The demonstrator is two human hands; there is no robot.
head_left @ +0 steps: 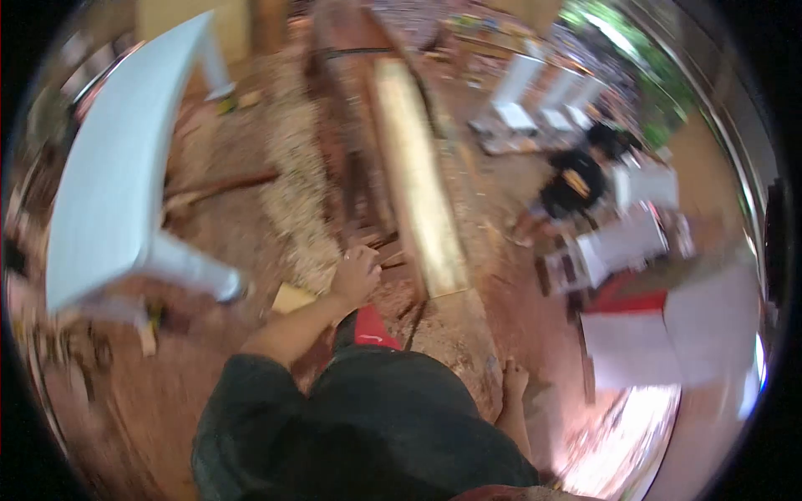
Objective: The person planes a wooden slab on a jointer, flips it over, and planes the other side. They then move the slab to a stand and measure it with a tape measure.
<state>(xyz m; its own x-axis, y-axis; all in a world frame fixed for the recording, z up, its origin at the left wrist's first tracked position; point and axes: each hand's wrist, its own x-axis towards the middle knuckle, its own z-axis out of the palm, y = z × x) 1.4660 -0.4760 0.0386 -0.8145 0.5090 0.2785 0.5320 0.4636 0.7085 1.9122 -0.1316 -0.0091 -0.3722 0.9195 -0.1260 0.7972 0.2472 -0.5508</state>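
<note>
My left hand is in front of my body, just left of the near end of a long pale wooden board. Blur hides how its fingers are bent and whether anything is in them. The board lies lengthwise on a dusty wooden bench running away from me. Beside the bench's right edge is my right hand, low and close to my side; its fingers are too smeared to read. Small wooden pieces lie near my left hand.
On the left stands a white-painted table. Wood shavings cover the ground left of the bench. To the right, a person in a black shirt is low down beside white furniture pieces. A white-and-red boxy object stands nearer.
</note>
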